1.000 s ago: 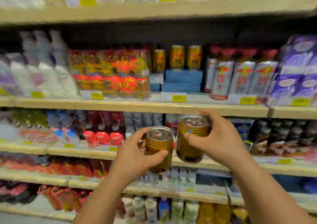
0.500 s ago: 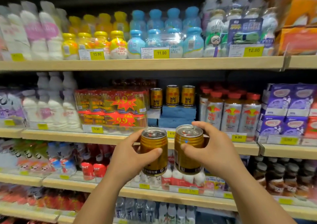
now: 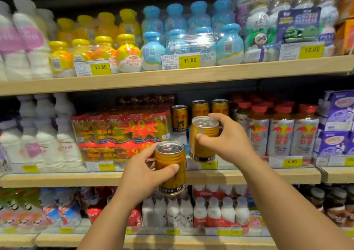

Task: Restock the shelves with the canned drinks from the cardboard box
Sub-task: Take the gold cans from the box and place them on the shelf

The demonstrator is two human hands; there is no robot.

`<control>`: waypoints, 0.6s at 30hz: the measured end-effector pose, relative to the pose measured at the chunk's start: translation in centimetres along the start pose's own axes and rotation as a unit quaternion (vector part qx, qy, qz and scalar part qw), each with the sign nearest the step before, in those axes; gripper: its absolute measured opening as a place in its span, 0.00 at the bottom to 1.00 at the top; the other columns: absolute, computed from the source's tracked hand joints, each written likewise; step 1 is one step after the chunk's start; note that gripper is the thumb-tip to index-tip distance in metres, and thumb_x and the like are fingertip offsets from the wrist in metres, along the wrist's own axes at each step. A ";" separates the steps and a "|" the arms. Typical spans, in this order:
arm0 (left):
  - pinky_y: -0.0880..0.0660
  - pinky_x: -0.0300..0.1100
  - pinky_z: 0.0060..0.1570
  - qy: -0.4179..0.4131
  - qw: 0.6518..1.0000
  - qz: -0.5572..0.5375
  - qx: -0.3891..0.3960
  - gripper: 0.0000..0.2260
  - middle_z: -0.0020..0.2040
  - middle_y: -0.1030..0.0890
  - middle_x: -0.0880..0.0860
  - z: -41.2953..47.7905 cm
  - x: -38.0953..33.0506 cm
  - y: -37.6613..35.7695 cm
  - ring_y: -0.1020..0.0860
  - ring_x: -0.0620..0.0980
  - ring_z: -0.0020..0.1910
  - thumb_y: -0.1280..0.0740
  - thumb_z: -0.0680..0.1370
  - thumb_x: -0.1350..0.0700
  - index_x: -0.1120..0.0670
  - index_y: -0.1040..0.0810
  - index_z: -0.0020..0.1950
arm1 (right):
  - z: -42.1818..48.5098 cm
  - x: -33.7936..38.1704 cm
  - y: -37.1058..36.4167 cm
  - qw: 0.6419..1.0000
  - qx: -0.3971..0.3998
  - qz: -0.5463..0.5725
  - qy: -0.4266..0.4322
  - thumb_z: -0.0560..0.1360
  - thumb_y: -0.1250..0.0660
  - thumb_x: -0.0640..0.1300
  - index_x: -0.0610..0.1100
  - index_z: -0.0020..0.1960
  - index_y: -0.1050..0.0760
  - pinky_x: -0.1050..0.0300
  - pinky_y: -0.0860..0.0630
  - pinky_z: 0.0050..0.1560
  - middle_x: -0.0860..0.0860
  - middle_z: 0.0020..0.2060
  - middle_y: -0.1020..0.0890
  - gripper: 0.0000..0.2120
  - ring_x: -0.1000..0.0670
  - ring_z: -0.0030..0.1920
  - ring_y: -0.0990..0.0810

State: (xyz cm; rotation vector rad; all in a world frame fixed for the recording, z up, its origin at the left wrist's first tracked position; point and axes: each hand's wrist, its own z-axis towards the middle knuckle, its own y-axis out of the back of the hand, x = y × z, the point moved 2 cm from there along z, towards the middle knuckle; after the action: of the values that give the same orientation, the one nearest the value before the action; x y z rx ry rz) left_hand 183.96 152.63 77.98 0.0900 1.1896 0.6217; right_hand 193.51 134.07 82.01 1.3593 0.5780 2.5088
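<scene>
My left hand (image 3: 142, 175) grips a gold drink can (image 3: 170, 159) upright in front of the middle shelf edge (image 3: 57, 179). My right hand (image 3: 228, 140) holds a second gold can (image 3: 203, 134) higher and further in, over the shelf's front lip, in front of the gap between the red multipacks and the red-capped bottles. Three matching gold cans (image 3: 179, 117) stand raised at the back of that gap. The cardboard box is out of view.
Shrink-wrapped red multipacks (image 3: 122, 131) sit left of the gap; red-capped bottles (image 3: 281, 133) stand right of it. White bottles (image 3: 44, 134) fill the far left, purple cartons (image 3: 337, 123) the far right. The shelf above (image 3: 172, 76) carries yellow and blue bottles.
Both hands have risen toward the middle shelf. The right hand's can has moved up and forward to the shelf lip, ahead of the left can. The view has tilted upward.
</scene>
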 end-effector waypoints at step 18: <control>0.28 0.22 0.43 0.004 0.996 -0.009 -0.088 0.18 0.46 0.17 0.38 5.5 1.7 -1.2 0.22 0.30 0.47 0.25 0.68 0.59 0.41 0.22 0.53 | 8.5 -6.6 -9.4 0.986 0.146 -0.041 -0.063 0.63 0.25 0.57 0.48 0.62 0.29 0.57 0.25 0.42 0.50 0.51 0.19 0.31 0.50 0.51 0.21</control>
State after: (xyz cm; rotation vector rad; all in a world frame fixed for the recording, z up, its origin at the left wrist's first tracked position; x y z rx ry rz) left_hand 189.70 153.83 78.23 -0.0715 1.1368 0.7090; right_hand 204.37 141.94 77.09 1.5439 0.9821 2.3200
